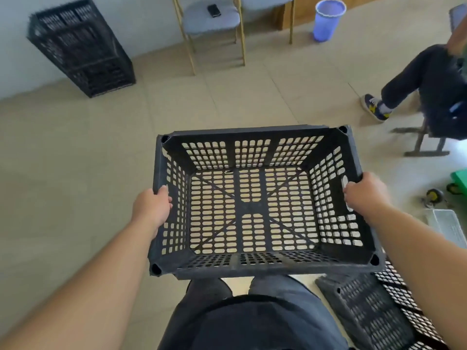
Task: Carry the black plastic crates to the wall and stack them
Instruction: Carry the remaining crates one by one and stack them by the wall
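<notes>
I hold an empty black perforated crate [252, 218] in front of my waist, above the tiled floor. My left hand [153, 207] grips its left rim, fingers curled over the edge. On the opposite rim, beside the handle slot, my right hand [364, 192] grips the crate. A stack of black crates [80, 46] stands against the white wall at the far left. Another black crate [379, 311] lies on the floor by my right leg, partly hidden by my arm.
Two grey chairs [212, 21] with gold legs stand at the wall, a phone [214, 10] on one seat. A blue bin [328, 18] is beyond them. A seated person's leg [409, 79] is at right. A white tray [444, 226] and a green cart [458, 179] are near the right edge.
</notes>
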### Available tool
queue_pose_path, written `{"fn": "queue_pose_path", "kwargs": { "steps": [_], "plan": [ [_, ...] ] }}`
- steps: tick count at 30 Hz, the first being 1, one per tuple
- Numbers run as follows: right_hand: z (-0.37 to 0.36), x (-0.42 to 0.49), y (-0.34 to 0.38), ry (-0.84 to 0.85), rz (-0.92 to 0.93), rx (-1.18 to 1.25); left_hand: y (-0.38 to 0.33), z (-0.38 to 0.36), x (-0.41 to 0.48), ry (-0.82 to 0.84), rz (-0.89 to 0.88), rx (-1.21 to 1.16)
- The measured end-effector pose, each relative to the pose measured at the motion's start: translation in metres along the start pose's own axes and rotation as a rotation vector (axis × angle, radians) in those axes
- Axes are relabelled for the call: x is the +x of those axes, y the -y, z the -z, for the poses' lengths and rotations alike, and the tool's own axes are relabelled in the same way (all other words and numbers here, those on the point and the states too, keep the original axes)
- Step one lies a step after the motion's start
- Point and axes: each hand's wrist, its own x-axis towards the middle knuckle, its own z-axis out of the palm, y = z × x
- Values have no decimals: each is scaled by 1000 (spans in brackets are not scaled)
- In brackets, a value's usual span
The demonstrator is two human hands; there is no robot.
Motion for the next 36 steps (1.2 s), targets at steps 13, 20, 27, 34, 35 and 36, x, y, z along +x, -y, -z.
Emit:
{"fn": "queue_pose_path", "kwargs": {
  "steps": [13, 20, 27, 34, 35, 36],
  "plan": [
    [-128, -88, 283, 116, 346, -86, 118, 214, 104, -186, 237, -232],
    [-190, -119, 405, 151, 429, -94, 148, 295, 183, -256, 280, -297],
    [-255, -88, 520, 206, 496, -108, 143, 332, 272, -289, 338, -360],
    [-313, -56, 665, 327, 545, -131, 106, 377, 358, -377, 445, -369],
    [-320, -54, 687, 342, 563, -139, 102, 386, 370, -391, 457, -374],
    [-328, -51, 710, 351, 584, -146, 98, 394, 382, -404, 468, -382]
  ]
}}
